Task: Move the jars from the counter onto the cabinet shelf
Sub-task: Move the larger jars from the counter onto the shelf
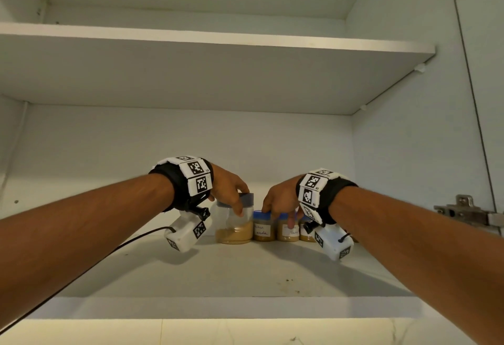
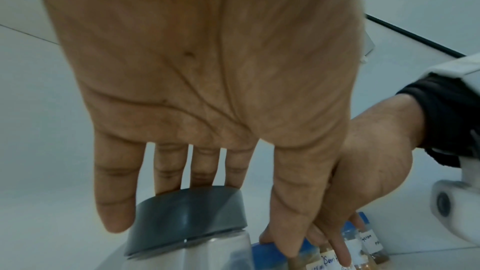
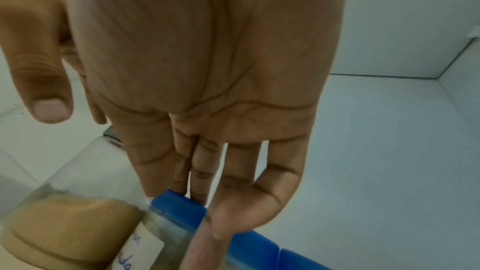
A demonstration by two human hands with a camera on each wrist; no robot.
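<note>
A tall clear jar (image 1: 234, 228) with a grey lid (image 2: 187, 217) and tan powder stands on the lower cabinet shelf (image 1: 245, 271). To its right stand three small blue-lidded jars (image 1: 263, 228) with paper labels, side by side. My left hand (image 1: 237, 197) reaches over the grey lid with straight fingers (image 2: 166, 171) behind it and the thumb down the jar's front. My right hand (image 1: 278, 204) lies over the small jars, straight fingertips (image 3: 197, 192) touching the first blue lid (image 3: 179, 206). Its thumb hangs free above the tall jar (image 3: 78, 192).
An upper shelf (image 1: 218, 42) spans the cabinet overhead. A metal door hinge (image 1: 469, 211) juts from the right wall. A black cable (image 1: 131, 241) runs from my left wrist across the shelf. Bare shelf lies in front of and left of the jars.
</note>
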